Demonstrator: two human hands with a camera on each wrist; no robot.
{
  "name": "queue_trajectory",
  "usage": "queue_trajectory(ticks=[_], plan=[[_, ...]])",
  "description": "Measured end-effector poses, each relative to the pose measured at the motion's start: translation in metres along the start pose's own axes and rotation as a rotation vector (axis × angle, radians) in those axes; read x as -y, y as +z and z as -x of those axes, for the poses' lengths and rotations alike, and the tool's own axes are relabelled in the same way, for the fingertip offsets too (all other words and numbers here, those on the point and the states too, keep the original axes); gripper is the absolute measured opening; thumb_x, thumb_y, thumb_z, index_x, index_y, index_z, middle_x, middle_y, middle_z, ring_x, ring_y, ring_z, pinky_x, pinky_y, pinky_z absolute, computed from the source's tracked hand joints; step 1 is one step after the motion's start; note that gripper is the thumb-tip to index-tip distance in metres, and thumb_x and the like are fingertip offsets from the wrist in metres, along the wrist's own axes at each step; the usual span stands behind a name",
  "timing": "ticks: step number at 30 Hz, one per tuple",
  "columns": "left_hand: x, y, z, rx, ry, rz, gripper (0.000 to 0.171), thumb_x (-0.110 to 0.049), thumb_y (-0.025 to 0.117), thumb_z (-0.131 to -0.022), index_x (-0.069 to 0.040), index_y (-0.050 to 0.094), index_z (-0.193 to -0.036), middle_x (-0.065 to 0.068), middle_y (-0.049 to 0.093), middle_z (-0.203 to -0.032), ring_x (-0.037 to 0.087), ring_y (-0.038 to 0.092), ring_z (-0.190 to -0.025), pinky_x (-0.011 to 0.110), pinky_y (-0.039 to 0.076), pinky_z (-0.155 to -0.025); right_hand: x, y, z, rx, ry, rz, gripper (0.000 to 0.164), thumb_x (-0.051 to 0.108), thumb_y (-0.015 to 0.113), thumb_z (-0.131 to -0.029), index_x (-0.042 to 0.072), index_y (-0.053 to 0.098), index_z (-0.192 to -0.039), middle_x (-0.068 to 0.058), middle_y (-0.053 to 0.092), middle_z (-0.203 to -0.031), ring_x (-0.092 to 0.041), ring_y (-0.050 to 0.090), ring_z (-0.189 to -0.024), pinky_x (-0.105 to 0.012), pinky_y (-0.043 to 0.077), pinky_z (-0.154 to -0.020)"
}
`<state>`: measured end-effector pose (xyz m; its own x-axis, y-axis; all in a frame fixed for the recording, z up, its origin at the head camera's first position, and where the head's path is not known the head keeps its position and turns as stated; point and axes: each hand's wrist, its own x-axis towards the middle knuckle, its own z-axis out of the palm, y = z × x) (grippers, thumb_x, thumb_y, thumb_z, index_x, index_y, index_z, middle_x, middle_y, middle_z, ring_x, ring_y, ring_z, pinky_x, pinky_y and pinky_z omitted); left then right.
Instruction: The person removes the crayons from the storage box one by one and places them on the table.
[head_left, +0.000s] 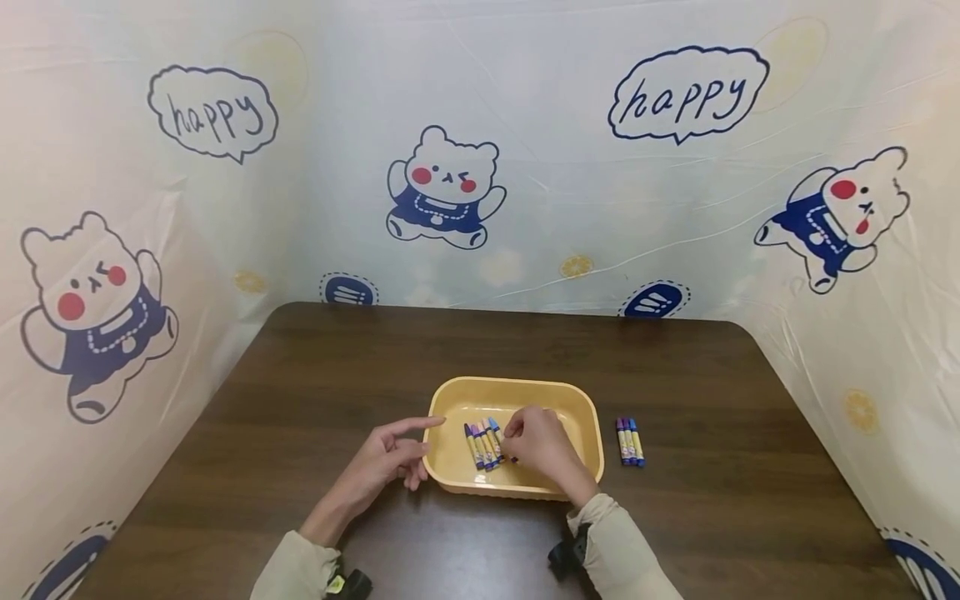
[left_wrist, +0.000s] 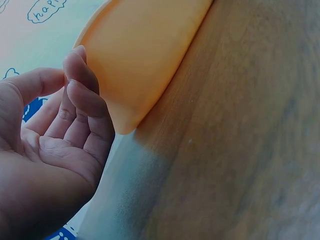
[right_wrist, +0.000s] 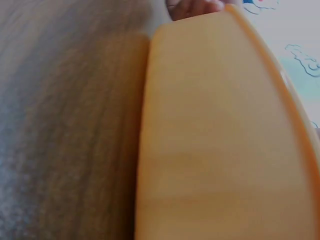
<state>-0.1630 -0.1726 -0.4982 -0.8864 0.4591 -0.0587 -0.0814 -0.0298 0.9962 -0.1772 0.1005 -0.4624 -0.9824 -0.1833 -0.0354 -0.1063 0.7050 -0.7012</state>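
Head: crayons (head_left: 482,446) lie in tray (head_left: 495,491), 9 o'clock of right hand (head_left: 542,437), its bent fingertips seemingly pinched on crayon (head_left: 514,459); left hand (head_left: 386,457) pinches tray at 9 o'clock; crayon trio (head_left: 630,442) outside, 3 o'clock; we judge crayon handling under way, next move calling for steady tray, light touch
Left wrist: palm towards us, fingers bent
Right wrist: tray fills view, right fingers hidden

Just behind the left hand (head_left: 386,458), a black wrist device (head_left: 352,583) bears a yellow-green patch (head_left: 335,584) beside a pale cream sleeve (head_left: 288,568); behind the right hand (head_left: 542,440), a matching sleeve (head_left: 628,546) meets another black device (head_left: 566,557).
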Motion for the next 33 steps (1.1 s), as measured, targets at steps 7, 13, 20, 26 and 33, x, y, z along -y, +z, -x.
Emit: queue_trajectory(ticks=[7,13,20,26,33], plan=[[-0.003,0.000,-0.002,-0.004,-0.005,0.004,0.046,-0.009,0.057,-0.100,0.004,0.047,-0.143,0.007,0.066,-0.070,0.015,0.060,-0.055,0.025,0.051,-0.052,-0.001,-0.015,-0.003,0.050,0.022,-0.238,0.006,0.007,0.078,-0.082,0.006,0.072,-0.082,-0.001,0.065,-0.072,-0.012,0.059,-0.061,-0.030,0.052,-0.055],[-0.002,0.000,-0.002,-0.005,-0.008,-0.007,0.047,-0.011,0.058,-0.100,0.004,0.048,-0.143,0.008,0.066,-0.070,0.015,0.060,-0.055,0.025,0.052,-0.052,-0.003,-0.027,-0.005,0.073,0.057,-0.454,0.010,0.005,0.077,-0.085,-0.001,0.074,-0.092,-0.009,0.072,-0.083,-0.017,0.067,-0.070,-0.046,0.059,-0.071],[0.001,0.000,-0.001,-0.003,-0.006,-0.003,0.047,-0.012,0.059,-0.100,0.004,0.048,-0.143,0.008,0.066,-0.070,0.016,0.060,-0.056,0.025,0.052,-0.052,-0.004,-0.040,-0.005,0.026,0.066,-0.592,0.016,0.008,0.079,-0.084,-0.002,0.074,-0.096,-0.011,0.074,-0.088,-0.021,0.070,-0.076,-0.051,0.057,-0.078],[0.001,-0.001,-0.001,-0.006,-0.012,0.011,0.049,-0.014,0.060,-0.099,0.003,0.048,-0.143,0.008,0.066,-0.071,0.015,0.060,-0.056,0.025,0.052,-0.053,0.004,-0.054,-0.001,0.002,0.075,-0.639,0.017,0.012,0.080,-0.084,0.001,0.075,-0.096,-0.010,0.074,-0.091,-0.022,0.070,-0.078,-0.049,0.057,-0.081],[0.002,-0.001,-0.001,-0.002,-0.038,0.040,0.049,-0.013,0.059,-0.100,0.003,0.046,-0.144,0.007,0.066,-0.071,0.015,0.060,-0.057,0.025,0.052,-0.053,0.005,-0.058,0.006,-0.082,0.095,-0.694,0.019,0.011,0.079,-0.085,0.000,0.075,-0.099,-0.011,0.074,-0.095,-0.023,0.071,-0.080,-0.040,0.058,-0.079]])
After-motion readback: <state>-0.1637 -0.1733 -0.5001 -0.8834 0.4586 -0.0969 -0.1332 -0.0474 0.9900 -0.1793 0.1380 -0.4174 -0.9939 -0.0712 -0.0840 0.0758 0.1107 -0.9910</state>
